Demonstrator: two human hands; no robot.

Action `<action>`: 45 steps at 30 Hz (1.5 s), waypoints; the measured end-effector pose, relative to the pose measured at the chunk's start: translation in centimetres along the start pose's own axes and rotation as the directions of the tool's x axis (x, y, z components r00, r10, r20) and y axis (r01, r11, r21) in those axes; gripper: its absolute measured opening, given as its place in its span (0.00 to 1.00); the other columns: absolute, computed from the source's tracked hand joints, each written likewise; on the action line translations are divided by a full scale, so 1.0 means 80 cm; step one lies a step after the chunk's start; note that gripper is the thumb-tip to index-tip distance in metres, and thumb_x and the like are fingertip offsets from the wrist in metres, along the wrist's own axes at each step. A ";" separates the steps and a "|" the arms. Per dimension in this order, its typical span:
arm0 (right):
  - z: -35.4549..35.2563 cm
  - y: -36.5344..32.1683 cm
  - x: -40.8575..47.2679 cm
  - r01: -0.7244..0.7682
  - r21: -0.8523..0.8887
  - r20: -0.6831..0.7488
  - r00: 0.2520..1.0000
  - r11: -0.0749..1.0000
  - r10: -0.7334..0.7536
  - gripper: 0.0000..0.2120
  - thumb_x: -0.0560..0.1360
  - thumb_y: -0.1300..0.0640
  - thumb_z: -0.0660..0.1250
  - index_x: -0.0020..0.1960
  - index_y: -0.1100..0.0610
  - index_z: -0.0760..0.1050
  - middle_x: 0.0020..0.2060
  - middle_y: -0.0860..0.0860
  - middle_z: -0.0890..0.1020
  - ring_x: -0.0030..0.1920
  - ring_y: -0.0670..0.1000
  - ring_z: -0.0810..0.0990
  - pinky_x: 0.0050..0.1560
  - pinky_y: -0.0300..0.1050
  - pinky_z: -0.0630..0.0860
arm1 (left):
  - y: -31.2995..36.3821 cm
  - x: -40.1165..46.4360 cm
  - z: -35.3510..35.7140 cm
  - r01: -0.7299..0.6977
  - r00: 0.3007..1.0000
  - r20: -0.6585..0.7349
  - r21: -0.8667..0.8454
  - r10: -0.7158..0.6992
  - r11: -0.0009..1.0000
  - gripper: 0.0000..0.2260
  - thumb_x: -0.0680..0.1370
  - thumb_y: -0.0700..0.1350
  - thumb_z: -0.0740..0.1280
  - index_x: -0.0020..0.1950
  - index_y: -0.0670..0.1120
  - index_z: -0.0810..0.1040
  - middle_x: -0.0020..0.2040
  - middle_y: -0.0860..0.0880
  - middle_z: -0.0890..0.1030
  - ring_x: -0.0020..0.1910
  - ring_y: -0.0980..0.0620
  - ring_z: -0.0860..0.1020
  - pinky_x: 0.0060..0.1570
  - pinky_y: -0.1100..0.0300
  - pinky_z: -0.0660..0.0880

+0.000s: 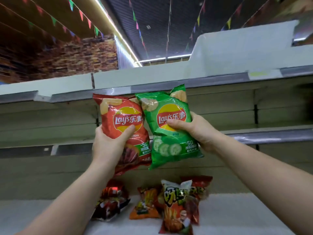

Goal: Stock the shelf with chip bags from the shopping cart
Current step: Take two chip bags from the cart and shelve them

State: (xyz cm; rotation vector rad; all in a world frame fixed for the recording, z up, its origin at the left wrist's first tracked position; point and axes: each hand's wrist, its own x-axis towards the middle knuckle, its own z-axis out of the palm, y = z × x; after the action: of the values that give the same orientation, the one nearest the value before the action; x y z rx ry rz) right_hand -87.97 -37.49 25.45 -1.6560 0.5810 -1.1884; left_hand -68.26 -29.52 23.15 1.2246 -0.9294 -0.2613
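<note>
red bag: the left hand (pixel 108 143) has the red Lay's bag (pixel 122 126) gripped around its lower left side, thumb across the front just under the logo and the other fingers tucked behind. It's held up in front of the shelving, roughly dead centre of the view.

green bag: the right hand (pixel 191 129) grips the green Lay's bag (pixel 169 122) by its right edge, thumb pressed onto the logo and the rest of the fingers wrapped round the back. It sits at 3 o'clock of the red one, with its left edge overlapping the red bag a bit.

target shelf: the middle shelf (pixel 271 134) runs behind both bags and looks bare where I can see it. The top shelf (pixel 169 78) is at 12 o'clock.

already stocked: a few snack bags (pixel 176 202) are standing or leaning on the bottom shelf (pixel 237 209) at 6 o'clock. The cart isn't in shot.

handling: my guess is these are puffy, air-filled and super light, so one hand each is plenty. The film looks glossy and slick, so hold across the body or by a side seam. The chips inside would crush easily, so don't squeeze hard.

setting down: I reckon they'll tip over unless they're stood on the bottom seam and leaned back.
</note>
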 end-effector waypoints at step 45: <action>-0.442 -0.057 -0.327 -0.193 -0.171 -0.739 0.674 0.966 0.004 0.18 0.65 0.54 0.74 0.53 0.56 0.75 0.44 0.54 0.85 0.41 0.53 0.84 0.41 0.46 0.80 | 0.072 -0.265 0.488 0.197 0.652 0.753 -0.275 0.083 0.941 0.34 0.66 0.53 0.77 0.66 0.48 0.66 0.58 0.47 0.78 0.54 0.45 0.79 0.58 0.43 0.76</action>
State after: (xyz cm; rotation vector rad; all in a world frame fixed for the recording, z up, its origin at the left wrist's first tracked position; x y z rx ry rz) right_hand -131.16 -29.92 19.75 -1.2448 1.3513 -1.7609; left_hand -111.47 -40.88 19.85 0.7989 -1.4965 -1.0134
